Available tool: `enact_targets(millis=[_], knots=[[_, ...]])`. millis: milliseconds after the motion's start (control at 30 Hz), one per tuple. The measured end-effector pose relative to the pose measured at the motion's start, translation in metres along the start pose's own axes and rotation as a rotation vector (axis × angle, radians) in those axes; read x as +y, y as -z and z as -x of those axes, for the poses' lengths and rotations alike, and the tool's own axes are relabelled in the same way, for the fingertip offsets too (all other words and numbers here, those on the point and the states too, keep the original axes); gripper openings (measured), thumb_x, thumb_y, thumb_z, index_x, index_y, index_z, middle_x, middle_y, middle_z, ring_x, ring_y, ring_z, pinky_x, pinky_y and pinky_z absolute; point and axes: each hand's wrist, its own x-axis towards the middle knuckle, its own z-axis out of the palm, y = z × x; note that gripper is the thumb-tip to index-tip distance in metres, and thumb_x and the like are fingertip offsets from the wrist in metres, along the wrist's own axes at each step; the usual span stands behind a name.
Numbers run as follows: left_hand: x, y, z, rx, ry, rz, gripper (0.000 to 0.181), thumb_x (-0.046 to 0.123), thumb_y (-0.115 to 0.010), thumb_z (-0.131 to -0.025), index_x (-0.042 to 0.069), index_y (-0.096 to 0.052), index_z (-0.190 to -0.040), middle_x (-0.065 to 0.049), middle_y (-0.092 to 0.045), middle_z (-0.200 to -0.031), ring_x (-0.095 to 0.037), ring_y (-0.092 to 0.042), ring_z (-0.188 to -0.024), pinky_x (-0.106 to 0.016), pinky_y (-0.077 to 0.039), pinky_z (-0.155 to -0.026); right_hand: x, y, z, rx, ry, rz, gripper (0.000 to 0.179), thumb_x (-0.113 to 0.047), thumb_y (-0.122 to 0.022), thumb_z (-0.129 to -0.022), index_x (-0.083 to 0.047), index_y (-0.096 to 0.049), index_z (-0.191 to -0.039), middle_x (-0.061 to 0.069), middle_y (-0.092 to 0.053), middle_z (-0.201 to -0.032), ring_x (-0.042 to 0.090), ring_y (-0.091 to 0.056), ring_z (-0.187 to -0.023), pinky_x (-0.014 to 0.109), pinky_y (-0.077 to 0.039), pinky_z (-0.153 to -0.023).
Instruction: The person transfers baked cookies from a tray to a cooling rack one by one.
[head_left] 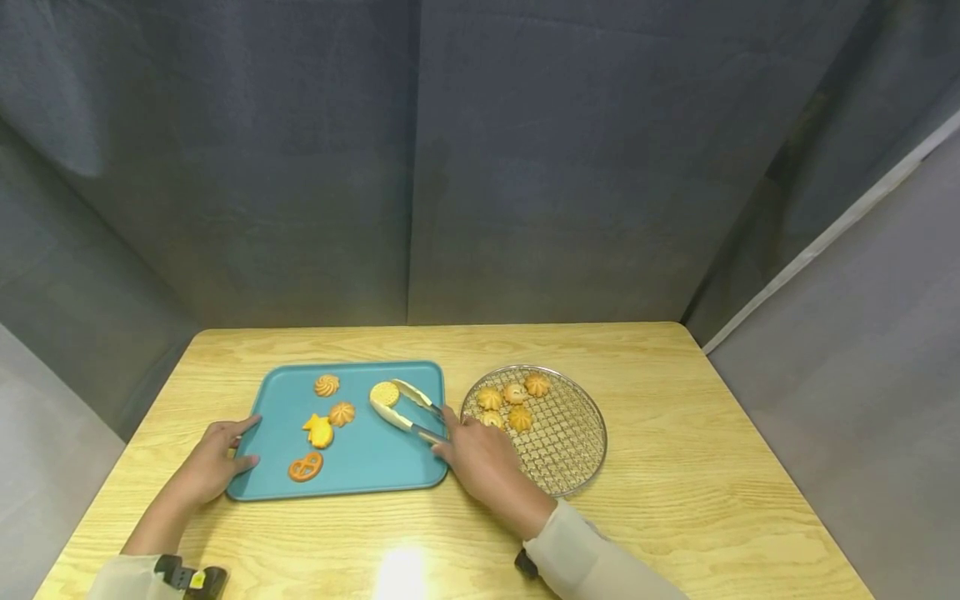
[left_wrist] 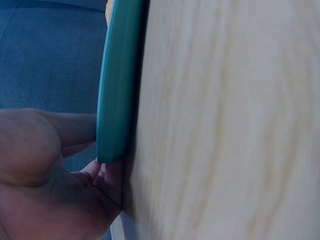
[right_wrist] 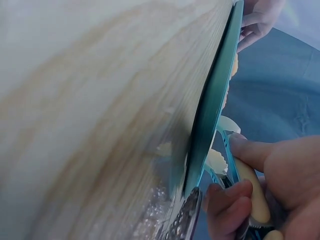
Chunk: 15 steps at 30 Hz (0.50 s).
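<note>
A teal tray [head_left: 360,471] lies on the wooden table. At its left edge my left hand [head_left: 208,460] holds the rim, thumb over it and the other fingers around the side; the left wrist view shows this grip on the tray [left_wrist: 117,90] close up. My right hand [head_left: 483,458] grips a pair of tongs [head_left: 408,425] with cream tips. Those tips stand on either side of a round yellow cracker [head_left: 385,394] on the tray. Also on the tray are two swirled cookies [head_left: 326,385], a fish-shaped cracker [head_left: 320,432] and a pretzel [head_left: 305,467].
Right of the tray is a round wire rack [head_left: 566,442] with several cookies [head_left: 520,418] grouped on its left side. My right forearm passes over the rack's near left edge. Grey curtains [head_left: 555,167] hang behind the table [head_left: 675,467].
</note>
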Motion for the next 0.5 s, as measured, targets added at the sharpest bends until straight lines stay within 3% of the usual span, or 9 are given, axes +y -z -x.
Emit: enact_targets(millis=[367,500], knots=[[-0.001,0.000,0.000,-0.006,-0.006,0.007,0.065,-0.004,-0.063,-0.098,-0.012,-0.032,-0.154,-0.039,-0.030,-0.141,-0.057,-0.042,-0.124,-0.064,-0.050,-0.096,0.012,0.002,0.012,0.019,0.029,-0.009,0.067,-0.050,-0.071,-0.094,-0.018,-0.054,-0.150,0.011,-0.072,-0.101,0.021,-0.059,-0.063,0.031,-0.046,-0.049],[-0.001,0.000,-0.001,-0.003,-0.004,0.003,0.065,-0.004,-0.063,-0.098,-0.012,-0.032,-0.154,-0.039,-0.030,-0.142,-0.057,-0.042,-0.124,-0.063,-0.050,-0.096,0.015,0.005,0.016,0.031,0.042,-0.030,0.066,-0.049,-0.071,-0.094,-0.017,-0.054,-0.150,0.010,-0.072,-0.101,0.024,-0.063,-0.069,0.035,-0.050,-0.054]])
